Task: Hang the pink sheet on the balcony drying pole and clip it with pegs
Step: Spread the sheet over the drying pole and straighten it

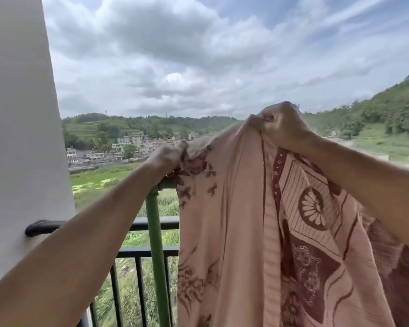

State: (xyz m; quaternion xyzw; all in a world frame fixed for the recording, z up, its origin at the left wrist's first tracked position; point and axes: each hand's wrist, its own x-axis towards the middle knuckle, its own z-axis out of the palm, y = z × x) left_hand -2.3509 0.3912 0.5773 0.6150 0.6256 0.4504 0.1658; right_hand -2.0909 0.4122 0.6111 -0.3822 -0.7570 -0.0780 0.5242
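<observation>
On the balcony, as the head camera is showing it, a person is reaching forward with both bare arms toward a green pole [155, 232]. Its upright is standing in front of the black railing [142, 252], and at the top it is bending through an elbow into a bar that is running right, under the cloth. The pink sheet [234, 220], printed with dark red flowers and fan shapes, is hanging from that bar in long folds, covering the right part of the railing and running off the bottom of the frame.

The left hand [168, 154] is curling its fingers round the sheet's upper left edge, bunching it just above the pole's elbow; whether it is also touching the bar cannot be told. The right hand [285, 125] is gripping a gathered fold of the sheet in a tight fist, well above the bar, so the cloth is sloping down from that fist toward the left hand.

At the left a white pillar [21, 114] is filling the edge of the view, with a black bracket [41, 226] joining the railing to it. Beyond, pale buildings [128, 145] and wooded hills [387, 107] are lying under a cloudy sky [198, 55].
</observation>
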